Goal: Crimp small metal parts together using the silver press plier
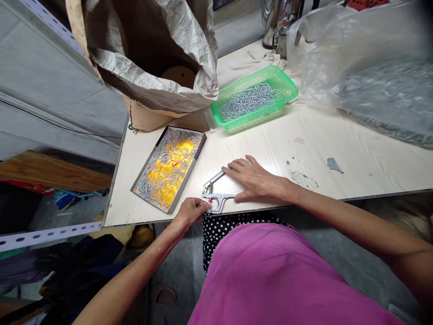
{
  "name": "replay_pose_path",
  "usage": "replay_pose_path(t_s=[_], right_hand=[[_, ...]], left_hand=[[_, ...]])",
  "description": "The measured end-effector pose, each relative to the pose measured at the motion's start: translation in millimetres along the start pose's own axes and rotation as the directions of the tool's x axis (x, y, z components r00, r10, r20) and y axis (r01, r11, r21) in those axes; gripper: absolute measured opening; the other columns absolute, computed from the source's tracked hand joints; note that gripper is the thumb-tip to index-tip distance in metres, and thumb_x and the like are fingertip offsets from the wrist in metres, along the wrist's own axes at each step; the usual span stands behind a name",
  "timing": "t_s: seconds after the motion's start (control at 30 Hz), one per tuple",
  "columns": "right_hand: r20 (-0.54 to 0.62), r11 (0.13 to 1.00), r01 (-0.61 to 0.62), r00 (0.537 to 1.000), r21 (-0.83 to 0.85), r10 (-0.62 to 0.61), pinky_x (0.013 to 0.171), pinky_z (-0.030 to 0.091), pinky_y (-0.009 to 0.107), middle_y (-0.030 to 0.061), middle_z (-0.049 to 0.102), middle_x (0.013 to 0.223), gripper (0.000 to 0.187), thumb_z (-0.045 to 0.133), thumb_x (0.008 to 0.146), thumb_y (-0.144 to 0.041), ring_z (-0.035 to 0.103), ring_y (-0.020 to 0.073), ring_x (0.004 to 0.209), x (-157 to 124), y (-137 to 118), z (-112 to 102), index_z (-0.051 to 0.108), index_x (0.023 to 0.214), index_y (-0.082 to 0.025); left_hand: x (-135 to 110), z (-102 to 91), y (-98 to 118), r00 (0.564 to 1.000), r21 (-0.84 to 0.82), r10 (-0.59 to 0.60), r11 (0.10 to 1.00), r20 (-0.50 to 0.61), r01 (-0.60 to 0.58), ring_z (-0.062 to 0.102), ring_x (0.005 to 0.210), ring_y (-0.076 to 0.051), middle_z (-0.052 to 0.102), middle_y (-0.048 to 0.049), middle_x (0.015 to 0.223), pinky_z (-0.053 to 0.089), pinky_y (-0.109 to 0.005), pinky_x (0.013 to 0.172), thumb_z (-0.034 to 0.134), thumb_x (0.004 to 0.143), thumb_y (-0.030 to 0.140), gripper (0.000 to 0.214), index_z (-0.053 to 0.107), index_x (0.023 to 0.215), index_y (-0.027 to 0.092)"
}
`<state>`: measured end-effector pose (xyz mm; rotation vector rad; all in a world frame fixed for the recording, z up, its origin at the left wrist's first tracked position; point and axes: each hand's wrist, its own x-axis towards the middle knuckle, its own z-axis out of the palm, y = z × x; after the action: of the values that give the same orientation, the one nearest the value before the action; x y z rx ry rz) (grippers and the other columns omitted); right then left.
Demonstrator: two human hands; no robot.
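Observation:
A grey metal hand-press plier (221,198) with two spread handles, a spring and a C-shaped jaw lies at the table's front edge. My right hand (255,180) holds its handles, fingers over the upper one and thumb by the lower one. At the jaw, my left hand (194,211) is closed in a pinch beside a small red piece (210,201); what its fingertips hold is too small to make out. Left of the plier sits a shallow tray (184,184) with many small silver metal pins (158,158) scattered over a yellow bottom.
A green plastic basket (221,123) of similar metal pieces stands farther back. Behind the tray is a large open woven sack (199,90). A clear plastic bag (372,81) fills the right rear, near a metal kettle (270,27). A grey scrap (334,165) lies on the table (372,176).

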<state>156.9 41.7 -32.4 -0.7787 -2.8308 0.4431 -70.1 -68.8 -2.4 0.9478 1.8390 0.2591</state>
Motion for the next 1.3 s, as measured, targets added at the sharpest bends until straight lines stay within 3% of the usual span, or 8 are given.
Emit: replay_pose_path(t_s=[0.33,0.47,0.6,0.73,0.97,1.1,1.2,1.3], right_hand=[[-0.006,1.0,-0.008,1.0,0.02,0.008,0.093,0.029,0.047,0.0133,0.062,0.115,0.073,0.072,0.079,-0.044,0.049,0.0308,0.105,-6.7,-12.2,-7.3,0.041,0.14,-0.018],[0.002,0.999,-0.009,1.0,0.047,0.008,0.092,0.029,0.045,0.0127,0.062,0.112,0.065,0.068,0.085,-0.036,0.049,0.0295,0.104,-10.1,-16.0,-6.1,0.04,0.141,-0.018],[-0.001,0.997,0.002,1.0,0.072,-0.002,0.092,0.029,0.044,0.0131,0.062,0.113,0.064,0.065,0.087,-0.033,0.049,0.0291,0.104,-12.6,-18.1,-5.3,0.037,0.143,-0.017],[-0.008,0.997,-0.015,1.0,0.077,0.016,0.092,0.03,0.045,0.0133,0.063,0.112,0.071,0.065,0.087,-0.032,0.05,0.0292,0.104,-10.4,-20.1,-0.5,0.031,0.148,-0.017],[0.004,0.995,-0.087,0.996,0.044,0.087,0.096,0.033,0.05,0.0182,0.059,0.119,0.095,0.074,0.078,-0.047,0.049,0.0312,0.108,-20.7,-21.3,-13.2,0.024,0.148,-0.007],[0.048,0.99,-0.12,0.991,-0.069,0.124,0.084,0.044,0.042,0.0159,0.061,0.108,0.07,0.067,0.08,-0.057,0.05,0.0286,0.097,-29.8,-9.5,-24.3,0.052,0.121,-0.003],[0.061,0.988,-0.128,0.989,-0.089,0.134,0.073,0.046,0.036,0.0141,0.061,0.103,0.057,0.061,0.086,-0.054,0.05,0.0268,0.094,-35.4,-10.4,-28.6,0.057,0.111,-0.003],[0.049,0.985,-0.142,0.988,-0.098,0.147,0.069,0.046,0.033,0.012,0.061,0.098,0.044,0.06,0.09,-0.046,0.051,0.0258,0.091,-38.4,-16.6,-27.9,0.06,0.105,-0.005]], left_hand=[[1.0,-0.1,-1.7,1.0,-0.009,-0.009,1.0,0.005,0.009,0.042,0.047,-0.01,0.049,0.0046,0.048,0.035,-0.022,0.043,0.072,0.062,0.055,0.041,0.066,0.065,0.014],[-4.6,-1.0,-3.3,0.991,0.265,0.098,0.962,-0.091,-0.071,0.051,0.056,-0.014,0.058,-0.0002,0.058,0.039,-0.025,0.054,0.063,0.078,0.046,0.032,0.067,0.069,0.015],[-11.7,8.1,5.9,0.841,0.604,0.509,0.734,-0.185,-0.311,0.058,0.086,-0.021,0.065,-0.0077,0.089,0.045,-0.031,0.075,0.054,0.091,0.037,0.026,0.068,0.087,0.016],[4.8,23.6,25.0,0.687,0.695,0.725,0.475,0.038,-0.539,0.051,0.11,-0.027,0.062,-0.0111,0.116,0.045,-0.039,0.093,0.061,0.089,0.035,0.035,0.059,0.119,0.016],[44.1,23.5,32.2,0.561,0.68,0.787,0.265,0.257,-0.684,0.055,0.11,-0.03,0.059,-0.0137,0.129,0.046,-0.045,0.095,0.062,0.084,0.042,0.055,0.052,0.133,0.019],[77.9,20.5,29.9,0.48,0.676,0.845,0.212,0.236,-0.706,0.06,0.101,-0.031,0.065,-0.0107,0.12,0.051,-0.042,0.088,0.069,0.074,0.046,0.065,0.053,0.134,0.023],[88.8,23.4,34.7,0.404,0.616,0.878,0.173,0.258,-0.768,0.063,0.095,-0.029,0.068,-0.0076,0.106,0.055,-0.039,0.081,0.071,0.072,0.05,0.053,0.064,0.117,0.025],[87.6,25.9,37.4,0.374,0.557,0.88,0.161,0.293,-0.815,0.064,0.091,-0.025,0.069,-0.005,0.101,0.056,-0.035,0.079,0.066,0.079,0.053,0.039,0.067,0.107,0.026]])
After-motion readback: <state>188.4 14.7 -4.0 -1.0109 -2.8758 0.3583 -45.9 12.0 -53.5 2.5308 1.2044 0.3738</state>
